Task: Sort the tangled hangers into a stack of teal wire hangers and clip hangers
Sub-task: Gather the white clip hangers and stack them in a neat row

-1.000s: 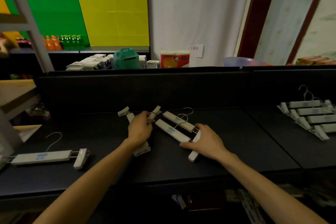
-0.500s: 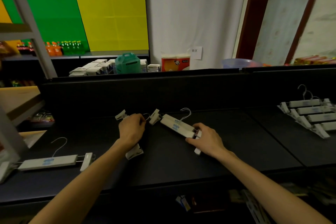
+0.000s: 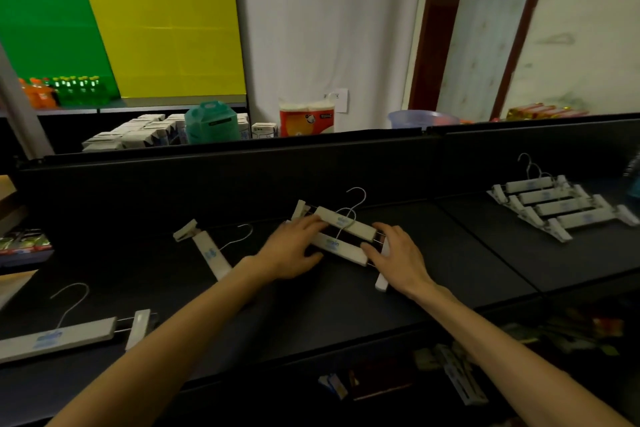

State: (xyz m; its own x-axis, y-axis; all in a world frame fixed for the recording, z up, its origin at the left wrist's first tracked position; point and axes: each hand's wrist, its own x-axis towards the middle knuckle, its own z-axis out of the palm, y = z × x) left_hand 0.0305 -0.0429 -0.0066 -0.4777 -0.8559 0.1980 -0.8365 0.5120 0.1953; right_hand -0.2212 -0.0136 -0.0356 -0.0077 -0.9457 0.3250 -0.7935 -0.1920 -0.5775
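Observation:
Two white clip hangers (image 3: 346,227) with wire hooks lie side by side, partly overlapping, on the black counter (image 3: 311,315) in the middle. My left hand (image 3: 294,250) holds their left end, fingers over the far hanger and thumb under the near one. Gripping their right end by the clips is my right hand (image 3: 398,256). A third clip hanger (image 3: 211,253) lies loose just left of my left hand. Another clip hanger (image 3: 59,336) rests at the near left. A stack of several clip hangers (image 3: 554,208) sits at the far right. No teal wire hanger is visible.
A black back wall (image 3: 242,177) rises behind the counter. Beyond it stand white boxes (image 3: 138,135), a teal container (image 3: 211,121), a tissue pack (image 3: 306,118) and a blue bowl (image 3: 420,118). Small items lie on a lower shelf (image 3: 450,378) under the counter's front edge.
My left hand let go of the hanger it held, which now lies to the left, and moved right onto the pair. The two hangers came together between both hands.

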